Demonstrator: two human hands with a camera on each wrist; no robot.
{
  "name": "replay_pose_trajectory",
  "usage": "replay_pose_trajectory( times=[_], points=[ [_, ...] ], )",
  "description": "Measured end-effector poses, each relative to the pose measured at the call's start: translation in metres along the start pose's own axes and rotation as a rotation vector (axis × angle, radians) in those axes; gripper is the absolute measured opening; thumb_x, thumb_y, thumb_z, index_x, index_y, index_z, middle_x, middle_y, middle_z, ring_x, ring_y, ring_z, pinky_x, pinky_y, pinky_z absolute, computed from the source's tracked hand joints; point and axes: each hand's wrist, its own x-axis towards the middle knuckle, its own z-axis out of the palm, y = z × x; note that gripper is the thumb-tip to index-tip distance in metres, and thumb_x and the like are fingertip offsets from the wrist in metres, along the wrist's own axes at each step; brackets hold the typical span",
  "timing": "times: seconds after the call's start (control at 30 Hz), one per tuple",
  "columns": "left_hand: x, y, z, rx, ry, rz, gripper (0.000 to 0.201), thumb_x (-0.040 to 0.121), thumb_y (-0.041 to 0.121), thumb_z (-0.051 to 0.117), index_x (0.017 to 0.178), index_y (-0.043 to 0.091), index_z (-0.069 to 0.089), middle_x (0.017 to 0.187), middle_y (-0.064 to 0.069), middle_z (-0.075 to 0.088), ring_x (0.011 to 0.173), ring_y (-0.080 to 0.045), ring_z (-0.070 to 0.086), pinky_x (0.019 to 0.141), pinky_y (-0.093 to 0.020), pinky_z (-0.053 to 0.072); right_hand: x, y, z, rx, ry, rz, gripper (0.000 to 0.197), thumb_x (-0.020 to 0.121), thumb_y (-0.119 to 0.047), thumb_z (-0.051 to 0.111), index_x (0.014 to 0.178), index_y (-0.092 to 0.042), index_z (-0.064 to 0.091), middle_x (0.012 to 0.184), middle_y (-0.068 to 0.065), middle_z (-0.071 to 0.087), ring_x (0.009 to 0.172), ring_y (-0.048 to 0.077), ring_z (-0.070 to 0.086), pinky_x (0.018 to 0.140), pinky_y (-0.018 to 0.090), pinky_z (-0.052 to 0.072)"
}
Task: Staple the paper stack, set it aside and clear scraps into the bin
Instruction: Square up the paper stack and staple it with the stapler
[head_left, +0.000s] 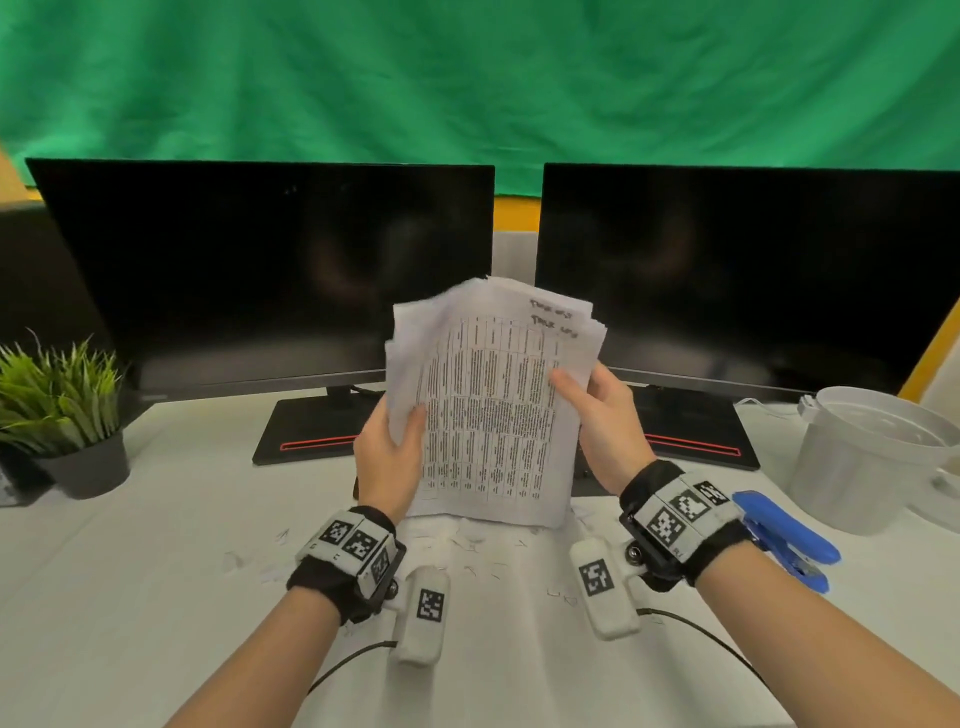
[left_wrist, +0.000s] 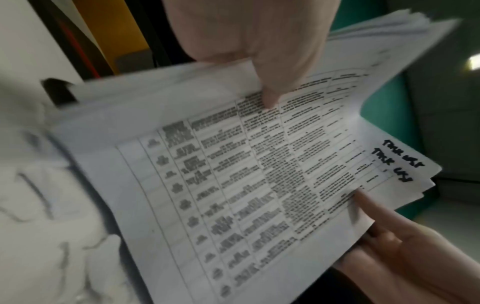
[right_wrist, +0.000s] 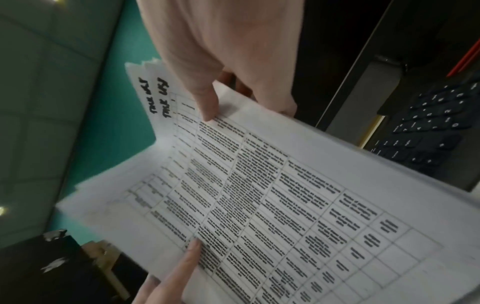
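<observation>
A paper stack (head_left: 493, 405) printed with a table stands nearly upright, its bottom edge on the white table. My left hand (head_left: 392, 447) grips its left edge, thumb on the front sheet. My right hand (head_left: 597, 421) grips the right edge the same way. The wrist views show the paper stack (left_wrist: 246, 174) (right_wrist: 259, 195) close up, with uneven sheet edges and handwriting in one corner. Small paper scraps (head_left: 467, 551) lie scattered on the table below the stack. A blue stapler (head_left: 789, 540) lies to the right of my right wrist. A white bin (head_left: 872, 457) stands at the far right.
Two dark monitors (head_left: 260, 275) (head_left: 753, 275) stand behind the stack on black bases. A potted green plant (head_left: 62, 410) sits at the left. A dark keyboard (right_wrist: 428, 127) lies under the right monitor. The table (head_left: 156, 597) is white.
</observation>
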Motion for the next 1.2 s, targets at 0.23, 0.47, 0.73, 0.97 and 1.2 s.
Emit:
replay_pose_trajectory(
  times=[0.23, 0.47, 0.73, 0.97, 1.2],
  points=[
    [0.020, 0.026, -0.010, 0.241, 0.093, 0.295, 0.024, 0.098, 0.022, 0.049, 0.116, 0.010, 0.060, 0.105, -0.005, 0.062, 0.095, -0.014, 0.058, 0.079, -0.028, 0.052, -0.004, -0.060, -0.007, -0.742, 0.312, -0.538, 0.089, 0.077, -0.020, 0.071, 0.149, -0.024, 0.018, 0.150, 0.004, 0.026, 0.138, 0.019, 0.027, 0.114, 0.045, 0.025],
    [0.023, 0.084, 0.005, 0.810, -0.012, 0.734, 0.023, 0.091, 0.028, 0.043, 0.105, 0.019, 0.059, 0.093, -0.003, 0.057, 0.071, -0.021, 0.054, 0.062, -0.032, 0.045, 0.012, -0.102, -0.007, -0.624, -0.027, -0.281, 0.029, 0.077, -0.019, 0.072, 0.104, -0.018, 0.063, 0.094, -0.005, 0.065, 0.094, 0.015, 0.062, 0.093, 0.042, 0.049],
    [0.048, 0.081, -0.041, 0.888, -0.019, 0.389, 0.034, 0.080, 0.055, 0.063, 0.086, 0.023, 0.054, 0.080, 0.008, 0.060, 0.073, -0.016, 0.057, 0.069, -0.033, 0.048, -0.004, -0.049, -0.048, -0.078, -0.056, 0.060, 0.031, 0.089, -0.012, 0.059, 0.120, -0.012, 0.058, 0.111, 0.006, 0.071, 0.095, 0.019, 0.072, 0.083, 0.037, 0.058],
    [0.032, 0.040, -0.053, -0.014, -0.264, -0.195, 0.029, 0.085, 0.019, 0.066, 0.114, 0.018, 0.064, 0.105, 0.000, 0.073, 0.096, -0.019, 0.071, 0.089, -0.047, 0.055, -0.014, -0.006, -0.045, 0.095, -0.002, 0.200, 0.035, 0.089, -0.012, 0.059, 0.124, -0.014, 0.056, 0.115, 0.005, 0.070, 0.102, 0.023, 0.070, 0.083, 0.041, 0.057],
    [-0.003, 0.020, -0.038, -0.002, 0.073, -0.006, 0.021, 0.091, 0.019, 0.061, 0.111, 0.022, 0.058, 0.098, 0.013, 0.065, 0.090, 0.002, 0.062, 0.070, -0.014, 0.051, -0.018, 0.015, -0.035, -0.101, -0.013, 0.107, 0.034, 0.083, -0.013, 0.067, 0.117, -0.010, 0.064, 0.111, 0.008, 0.072, 0.098, 0.023, 0.070, 0.085, 0.044, 0.057]
  ],
)
